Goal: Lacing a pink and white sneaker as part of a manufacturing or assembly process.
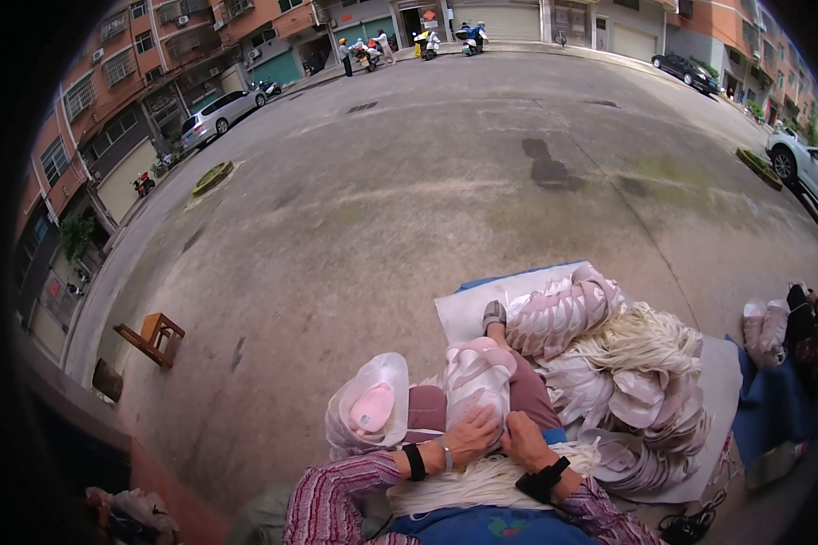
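A pale pink and white shoe upper (pixel 478 386) lies across my lap, between my knees. My left hand (pixel 469 438) is closed on its near end. Right beside it, my right hand (pixel 525 443) is closed in a pinch at the upper's near right edge; what its fingers hold is too small to make out. Cream-coloured shoelaces (pixel 463 486) lie in a bundle over my lap, under both wrists. By my left knee sits a translucent plastic bag (pixel 341 413) with a pink oval piece (pixel 372 408) showing in its opening.
On a pale sheet (pixel 459 318) to my right lie a long row of nested shoe uppers (pixel 568 313), more uppers (pixel 641 400) and a heap of cream laces (pixel 650 336). A wooden stool (pixel 157 338) stands at left. Another person (pixel 813 318) is at the right edge.
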Demonstrator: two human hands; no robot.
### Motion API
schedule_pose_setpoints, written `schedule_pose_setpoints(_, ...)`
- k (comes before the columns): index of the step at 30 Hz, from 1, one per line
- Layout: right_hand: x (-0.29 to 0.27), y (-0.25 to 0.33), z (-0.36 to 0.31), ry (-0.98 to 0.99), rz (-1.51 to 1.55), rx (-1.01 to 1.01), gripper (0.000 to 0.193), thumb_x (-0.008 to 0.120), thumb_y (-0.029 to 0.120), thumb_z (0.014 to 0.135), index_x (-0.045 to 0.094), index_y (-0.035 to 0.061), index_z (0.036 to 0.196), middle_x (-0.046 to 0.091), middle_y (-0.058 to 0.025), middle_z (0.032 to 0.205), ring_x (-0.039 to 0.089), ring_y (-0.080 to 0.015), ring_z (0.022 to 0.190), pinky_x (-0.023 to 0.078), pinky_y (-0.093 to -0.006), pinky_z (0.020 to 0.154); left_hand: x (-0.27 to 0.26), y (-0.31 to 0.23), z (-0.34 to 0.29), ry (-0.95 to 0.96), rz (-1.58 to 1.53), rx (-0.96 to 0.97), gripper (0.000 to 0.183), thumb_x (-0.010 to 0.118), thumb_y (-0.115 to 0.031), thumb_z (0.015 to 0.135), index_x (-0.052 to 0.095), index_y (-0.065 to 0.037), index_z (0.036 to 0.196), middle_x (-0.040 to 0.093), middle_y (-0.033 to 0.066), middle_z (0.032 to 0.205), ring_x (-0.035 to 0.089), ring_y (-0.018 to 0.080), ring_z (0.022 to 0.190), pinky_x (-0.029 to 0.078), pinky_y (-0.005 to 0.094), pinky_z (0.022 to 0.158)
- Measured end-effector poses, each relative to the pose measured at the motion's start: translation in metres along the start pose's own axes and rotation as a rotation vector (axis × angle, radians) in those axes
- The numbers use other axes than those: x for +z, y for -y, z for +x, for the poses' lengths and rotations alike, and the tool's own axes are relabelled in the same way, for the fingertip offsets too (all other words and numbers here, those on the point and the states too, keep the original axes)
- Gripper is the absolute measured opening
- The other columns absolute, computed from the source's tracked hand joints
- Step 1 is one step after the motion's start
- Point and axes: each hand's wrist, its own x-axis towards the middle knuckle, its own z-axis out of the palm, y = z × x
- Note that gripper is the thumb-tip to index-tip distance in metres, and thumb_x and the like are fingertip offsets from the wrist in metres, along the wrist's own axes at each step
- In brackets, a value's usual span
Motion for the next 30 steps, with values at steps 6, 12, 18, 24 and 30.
schedule_pose_setpoints(6, -0.006, 0.007, 0.000, 0.039, -0.005, 0.052, 0.018, 0.059, 0.004, 0.076, 0.048, -0.0020, 0.089, 0.051, -0.0245, 0.086, 0.054, -0.0428, 0.081, 0.044, -0.0499, 0.070, 0.005, -0.013, 0.012, 0.107, 0.042, -0.035, 0.041, 0.058, -0.020, 0.078, 0.061, 0.000, 0.114, 0.049, 0.0195, 0.130, 0.037, 0.0372, 0.131, 0.026, 0.0468, 0.111)
schedule_pose_setpoints(12, -0.005, 0.011, -0.001, 0.009, 0.055, 0.017, 0.018, 0.060, 0.008, 0.078, 0.048, -0.0014, 0.089, 0.051, -0.0242, 0.087, 0.054, -0.0436, 0.079, 0.044, -0.0497, 0.069, -0.004, 0.020, -0.009, -0.281, -0.453, -0.260, 0.034, 0.062, -0.015, 0.080, 0.057, 0.000, 0.111, 0.054, 0.0194, 0.120, 0.055, 0.0351, 0.110, 0.043, 0.0423, 0.096)
schedule_pose_setpoints(18, -0.008, 0.017, -0.002, 0.020, -0.021, 0.048, 0.021, 0.060, 0.008, 0.079, 0.047, -0.0008, 0.093, 0.051, -0.0233, 0.086, 0.055, -0.0433, 0.080, 0.045, -0.0494, 0.068, -0.036, 0.018, -0.009, 0.037, -0.421, -0.665, 0.045, 0.059, -0.022, 0.087, 0.041, -0.002, 0.123, 0.056, 0.0245, 0.109, 0.061, 0.0421, 0.094, 0.051, 0.0498, 0.072)
schedule_pose_setpoints(24, -0.016, 0.030, -0.001, 0.072, -0.017, 0.043, 0.048, 0.058, 0.004, 0.079, 0.045, 0.0038, 0.125, 0.050, -0.0218, 0.094, 0.057, -0.0424, 0.076, 0.049, -0.0476, 0.064, -0.015, 0.019, -0.012, 0.139, -0.390, -0.706, 0.051, 0.052, -0.024, 0.090, 0.031, 0.001, 0.130, 0.064, 0.0244, 0.090, 0.065, 0.0436, 0.073, 0.052, 0.0501, 0.059)
schedule_pose_setpoints(30, -0.013, 0.027, 0.000, 0.148, -0.107, -0.026, 0.059, 0.054, 0.000, 0.080, 0.039, 0.0085, 0.137, 0.048, -0.0205, 0.094, 0.058, -0.0413, 0.073, 0.049, -0.0474, 0.063, -0.006, 0.011, -0.009, 0.165, -0.342, -0.660, 0.056, 0.049, -0.023, 0.091, 0.027, 0.003, 0.136, 0.065, 0.0259, 0.086, 0.066, 0.0407, 0.069, 0.053, 0.0490, 0.057)
